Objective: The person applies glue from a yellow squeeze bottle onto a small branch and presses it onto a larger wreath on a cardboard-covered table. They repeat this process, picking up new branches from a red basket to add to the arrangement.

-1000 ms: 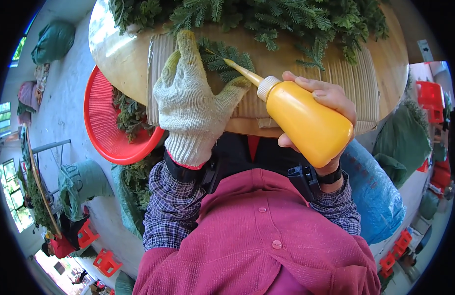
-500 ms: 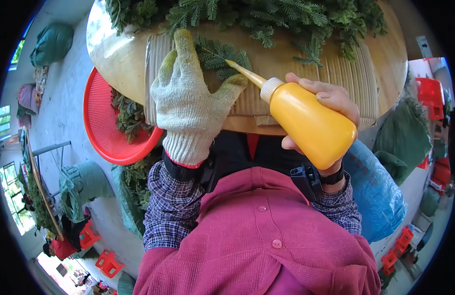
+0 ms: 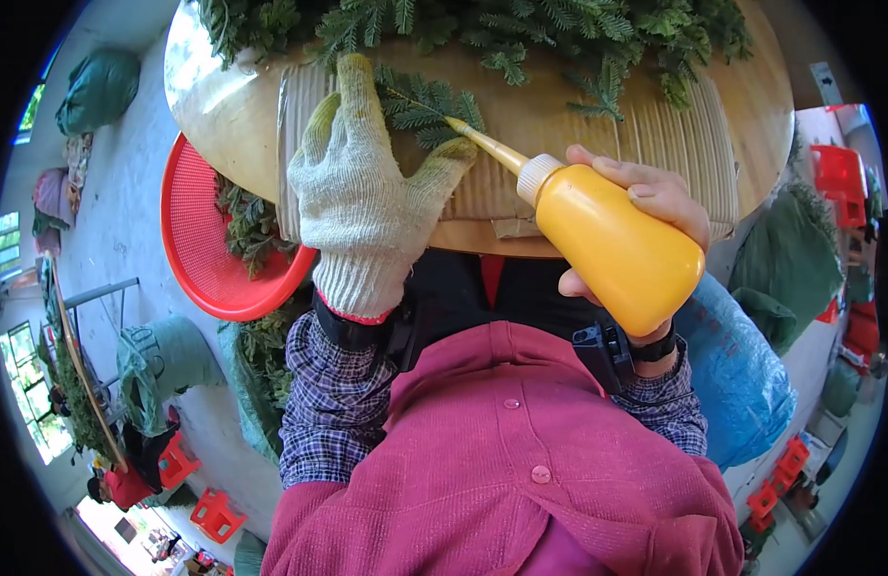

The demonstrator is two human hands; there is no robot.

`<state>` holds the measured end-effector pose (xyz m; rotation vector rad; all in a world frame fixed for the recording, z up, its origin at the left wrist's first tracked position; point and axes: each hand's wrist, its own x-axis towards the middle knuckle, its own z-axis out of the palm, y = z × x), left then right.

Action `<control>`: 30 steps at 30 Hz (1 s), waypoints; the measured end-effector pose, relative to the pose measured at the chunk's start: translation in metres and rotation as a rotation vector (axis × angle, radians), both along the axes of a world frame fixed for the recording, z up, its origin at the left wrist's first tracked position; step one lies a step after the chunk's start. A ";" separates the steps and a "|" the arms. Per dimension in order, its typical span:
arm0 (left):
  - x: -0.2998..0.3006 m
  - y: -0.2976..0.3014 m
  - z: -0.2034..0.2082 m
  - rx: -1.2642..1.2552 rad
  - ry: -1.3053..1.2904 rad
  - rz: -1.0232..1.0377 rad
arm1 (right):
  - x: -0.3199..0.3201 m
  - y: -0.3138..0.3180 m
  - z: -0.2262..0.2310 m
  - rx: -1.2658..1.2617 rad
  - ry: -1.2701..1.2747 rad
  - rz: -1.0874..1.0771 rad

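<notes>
A small green fir sprig (image 3: 427,104) lies on a sheet of corrugated cardboard (image 3: 655,158) on the round wooden table. My left hand (image 3: 358,197), in a whitish knit glove with yellowed fingertips, rests flat beside the sprig. Its fingers are spread, with the thumb close to the sprig's lower right side. My right hand (image 3: 667,202), bare, is wrapped round a yellow squeeze bottle (image 3: 617,245) with a long pointed nozzle. The bottle tilts up and left, its tip at the sprig's stem. Whether the tip touches the stem I cannot tell.
More fir branches (image 3: 578,34) are heaped along the table's far side. A red plastic basket (image 3: 190,230) holding greenery stands at the left, below the tabletop (image 3: 766,125). Beside my right arm is a blue sack (image 3: 742,384). Green sacks (image 3: 790,250) and red stools (image 3: 840,178) stand further off.
The bottle in my right hand has shifted slightly right and down. My left hand has moved very slightly left. The nozzle tip stays by the sprig's stem.
</notes>
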<state>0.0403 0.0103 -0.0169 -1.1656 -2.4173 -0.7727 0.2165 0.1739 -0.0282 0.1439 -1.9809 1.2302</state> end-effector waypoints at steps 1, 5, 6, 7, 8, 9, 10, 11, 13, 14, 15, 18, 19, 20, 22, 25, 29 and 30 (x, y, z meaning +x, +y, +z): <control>0.000 0.000 0.000 0.008 -0.005 -0.003 | 0.001 0.000 0.000 0.000 -0.001 -0.001; -0.002 0.002 -0.001 0.030 0.025 0.002 | 0.004 0.000 0.000 -0.007 0.000 -0.012; -0.002 0.002 -0.001 0.030 0.025 0.001 | 0.005 -0.001 -0.001 -0.004 -0.001 -0.014; -0.002 0.002 -0.001 0.029 0.030 0.001 | 0.006 -0.001 -0.001 -0.001 -0.002 -0.017; -0.002 0.002 -0.001 0.027 0.035 0.002 | 0.007 -0.001 -0.001 0.002 -0.004 -0.020; -0.002 0.002 -0.001 0.027 0.040 0.002 | 0.008 -0.001 0.000 0.002 -0.003 -0.021; -0.002 0.002 -0.001 0.027 0.041 0.001 | 0.009 0.000 0.000 0.005 -0.011 -0.018; -0.001 0.002 -0.001 0.029 0.015 0.005 | 0.011 0.000 0.001 0.008 -0.018 -0.015; 0.001 0.001 -0.001 0.034 -0.037 0.012 | 0.014 0.000 0.001 0.010 -0.026 -0.013; 0.001 0.001 -0.001 0.034 -0.035 0.011 | 0.014 0.000 0.002 0.010 -0.029 -0.016; 0.000 0.002 -0.001 0.021 -0.018 0.018 | 0.015 0.000 0.002 0.010 -0.032 -0.020; 0.000 0.003 -0.003 -0.008 0.014 0.029 | 0.018 0.001 0.003 0.003 -0.046 -0.026; -0.001 0.003 -0.003 -0.007 0.024 0.027 | 0.020 0.001 0.004 -0.002 -0.054 -0.024; -0.001 0.003 -0.003 -0.006 0.034 0.025 | 0.021 0.001 0.004 -0.007 -0.062 -0.024; -0.001 0.003 -0.003 -0.006 0.042 0.020 | 0.022 0.001 0.003 0.000 -0.056 -0.028; -0.002 0.003 -0.001 -0.026 0.083 0.026 | 0.023 0.002 0.003 0.010 -0.045 -0.034; -0.002 0.004 -0.001 -0.024 0.107 0.019 | 0.025 0.003 0.003 0.005 -0.053 -0.029; -0.002 0.004 -0.001 -0.026 0.106 0.015 | 0.023 0.001 0.002 -0.025 -0.003 -0.035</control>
